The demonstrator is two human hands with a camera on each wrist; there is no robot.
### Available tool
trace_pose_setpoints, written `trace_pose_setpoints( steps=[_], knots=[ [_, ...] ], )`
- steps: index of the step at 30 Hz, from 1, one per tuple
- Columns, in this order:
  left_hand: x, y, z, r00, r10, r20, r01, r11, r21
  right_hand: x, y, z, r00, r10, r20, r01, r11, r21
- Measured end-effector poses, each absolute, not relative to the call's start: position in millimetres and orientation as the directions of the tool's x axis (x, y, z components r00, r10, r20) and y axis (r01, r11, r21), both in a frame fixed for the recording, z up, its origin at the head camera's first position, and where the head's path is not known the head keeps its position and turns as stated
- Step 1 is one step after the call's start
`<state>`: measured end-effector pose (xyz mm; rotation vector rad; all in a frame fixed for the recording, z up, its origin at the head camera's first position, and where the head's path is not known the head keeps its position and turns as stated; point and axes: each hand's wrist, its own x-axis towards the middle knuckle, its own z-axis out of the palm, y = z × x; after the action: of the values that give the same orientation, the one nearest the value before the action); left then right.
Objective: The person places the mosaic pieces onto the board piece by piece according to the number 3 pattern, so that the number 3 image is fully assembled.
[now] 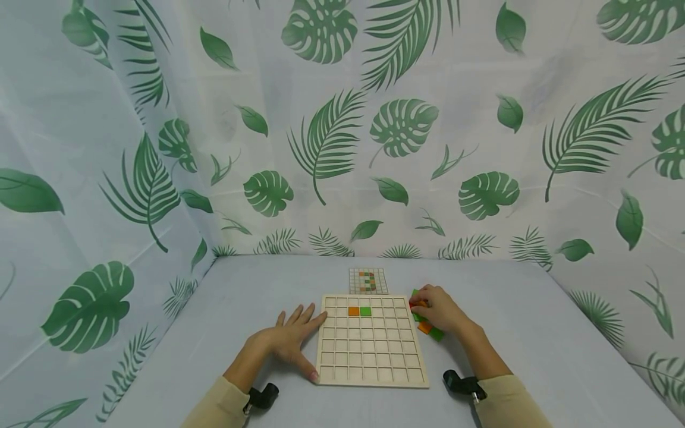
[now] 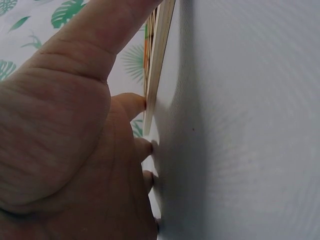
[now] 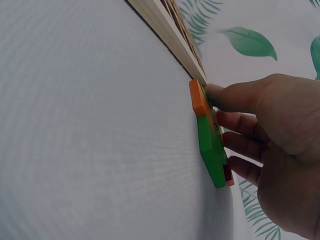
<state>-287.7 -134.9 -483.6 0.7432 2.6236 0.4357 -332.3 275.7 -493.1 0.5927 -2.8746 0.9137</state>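
Observation:
A square wooden grid board (image 1: 369, 351) lies on the table, with an orange tile (image 1: 354, 311) and a green tile (image 1: 365, 311) side by side in an upper row. My left hand (image 1: 289, 339) spreads its fingers at the board's left side, thumb at the lower left corner and index fingertip on the upper left edge. To the right of the board, my right hand (image 1: 440, 309) reaches over a small pile of green, orange and red tiles. Its thumb and slightly bent fingers are at the pile, where a green tile (image 3: 210, 150) and an orange tile (image 3: 197, 97) show. The fingers partly hide the pile.
A small printed grid card (image 1: 368, 280) with coloured squares lies just beyond the board's far edge. The white table (image 1: 257, 279) meets a leaf-patterned curtain (image 1: 332, 226) at the back and sides. Dark wrist cameras (image 1: 263, 396) sit by both sleeves.

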Motion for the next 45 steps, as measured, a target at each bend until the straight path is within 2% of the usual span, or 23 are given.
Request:
trace_pose_setpoints(
  steps=[16,28,45],
  knots=[
    [-286.7,-134.6,-482.1,-0.792,0.547,-0.271,0.431,0.815,0.386,-331.3,273.4,-492.5,-0.93,-0.315,0.191,-0.368,0.774,-0.516],
    [-286.9,-134.8,-483.5,-0.788,0.554,-0.269,0.439,0.811,0.387,-328.8,272.9,-491.8,-0.934,-0.302,0.193,-0.357,0.826,-0.436],
    [-287.1,-135.2,-484.6,-0.791,0.551,-0.266,0.434,0.812,0.389,-328.7,272.0,-489.8,-0.943,-0.299,0.149,-0.334,0.822,-0.462]
  ],
)
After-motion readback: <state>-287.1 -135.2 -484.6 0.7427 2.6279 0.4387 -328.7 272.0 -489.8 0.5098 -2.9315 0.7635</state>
